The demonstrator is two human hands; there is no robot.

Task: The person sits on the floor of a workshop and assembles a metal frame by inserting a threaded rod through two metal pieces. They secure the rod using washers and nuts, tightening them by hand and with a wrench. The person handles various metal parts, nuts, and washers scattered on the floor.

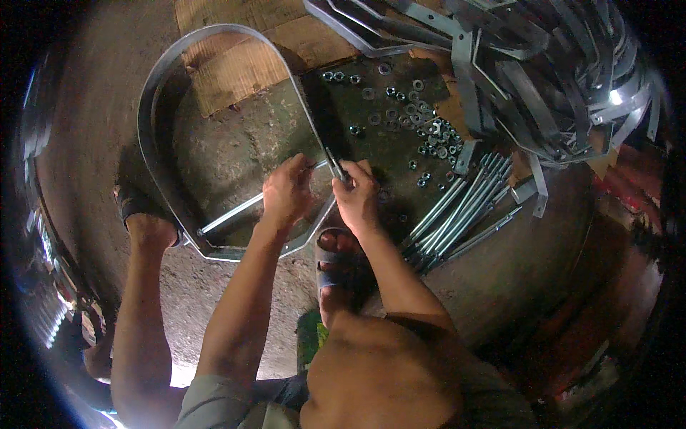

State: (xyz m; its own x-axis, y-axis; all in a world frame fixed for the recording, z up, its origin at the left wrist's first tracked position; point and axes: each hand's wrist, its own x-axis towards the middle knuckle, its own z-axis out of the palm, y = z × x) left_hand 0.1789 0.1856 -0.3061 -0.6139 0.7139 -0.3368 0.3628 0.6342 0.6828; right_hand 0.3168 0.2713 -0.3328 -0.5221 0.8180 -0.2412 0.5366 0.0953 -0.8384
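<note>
Floor [193,286] holds nuts [437,130] and rods [459,207] near the metal hoop [145,143].

We hold 1 metal rod [234,213] across a bent strap [143,123] with our left hand [287,190]; our right hand [356,196] touches the strap's side.

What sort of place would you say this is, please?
It is probably a metalworking workshop: there are scattered nuts and washers, a bundle of metal rods and a heap of bent metal straps.
</note>
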